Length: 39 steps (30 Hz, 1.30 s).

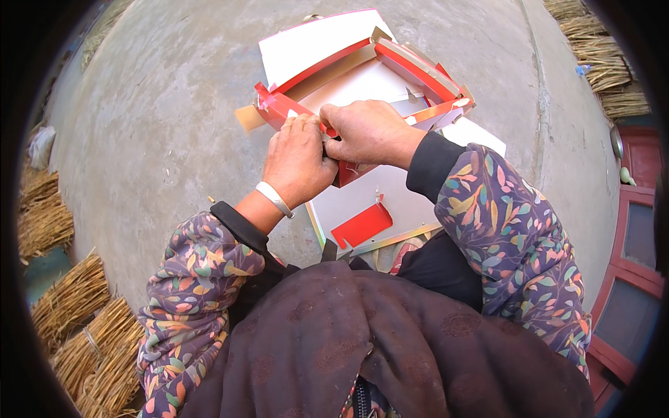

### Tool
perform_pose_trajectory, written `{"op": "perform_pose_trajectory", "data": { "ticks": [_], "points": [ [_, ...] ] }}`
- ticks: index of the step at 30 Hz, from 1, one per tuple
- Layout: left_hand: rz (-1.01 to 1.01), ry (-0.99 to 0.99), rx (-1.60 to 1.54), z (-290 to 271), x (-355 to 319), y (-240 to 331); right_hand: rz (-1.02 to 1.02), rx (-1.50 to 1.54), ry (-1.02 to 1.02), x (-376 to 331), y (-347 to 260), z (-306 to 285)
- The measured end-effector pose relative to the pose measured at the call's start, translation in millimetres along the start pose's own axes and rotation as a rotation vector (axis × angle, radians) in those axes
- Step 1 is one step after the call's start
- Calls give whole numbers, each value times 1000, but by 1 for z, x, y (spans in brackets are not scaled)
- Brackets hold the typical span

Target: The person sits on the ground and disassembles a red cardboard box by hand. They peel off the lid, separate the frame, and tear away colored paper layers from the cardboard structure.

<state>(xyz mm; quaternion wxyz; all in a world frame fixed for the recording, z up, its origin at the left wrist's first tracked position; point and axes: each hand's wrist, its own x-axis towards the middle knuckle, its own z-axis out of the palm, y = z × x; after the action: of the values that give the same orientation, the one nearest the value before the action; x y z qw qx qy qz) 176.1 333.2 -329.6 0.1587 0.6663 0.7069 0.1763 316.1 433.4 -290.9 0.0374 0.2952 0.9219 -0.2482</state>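
Observation:
A red cardboard box (416,72) with a white inside lies on the concrete in front of me, its walls bent and torn in places. My left hand (300,155) is closed on the near edge of the box, at its left part. Right beside it, my right hand (369,134) pinches the same edge, thumb and forefinger pressed together. The exact spot between the fingers is hidden by the hands. A white panel (300,52) spreads out behind the box. Nearer to me lies a pale board (334,205) with a red rectangular patch (362,225) on it.
A tan strip (249,118) sticks out at the box's left corner. Bundles of dry straw (97,348) lie along the left, with more straw (596,59) at the upper right. A red-framed door (631,279) stands on the right. Concrete floor (174,90) surrounds the box.

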Motion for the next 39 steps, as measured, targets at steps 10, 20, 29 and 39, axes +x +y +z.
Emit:
{"op": "perform_pose_trajectory", "data": {
  "ticks": [10, 20, 29, 39],
  "points": [
    [-76, -67, 187, 17, 7, -14, 5, 33, -80, -6, 7, 14],
    [-71, -250, 122, 13, 12, -17, 133, 91, -214, -12, 7, 14],
    [-86, -253, 25, 3, 27, -14, 90, 67, -5, -18, 11, 15],
    [-231, -186, -93, -16, 28, -8, -280, -39, 340, -33, 8, 14]
  ]
}}
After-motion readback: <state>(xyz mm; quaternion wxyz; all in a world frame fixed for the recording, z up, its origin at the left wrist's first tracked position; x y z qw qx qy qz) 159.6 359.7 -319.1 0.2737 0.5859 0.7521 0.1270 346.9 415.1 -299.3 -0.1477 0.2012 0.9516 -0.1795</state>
